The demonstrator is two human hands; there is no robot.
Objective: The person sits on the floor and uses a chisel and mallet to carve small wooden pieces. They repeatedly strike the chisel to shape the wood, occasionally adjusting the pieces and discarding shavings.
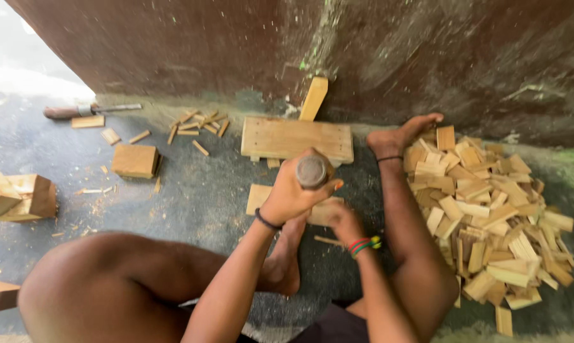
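Hands: left point(293, 194) grips a mallet point(312, 170); right point(338, 216) clasps a wood piece point(258, 197).

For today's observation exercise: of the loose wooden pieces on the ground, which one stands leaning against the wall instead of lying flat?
The pale narrow plank behind the flat wooden board. It tilts up against the brown wall, while the other pieces lie on the ground.
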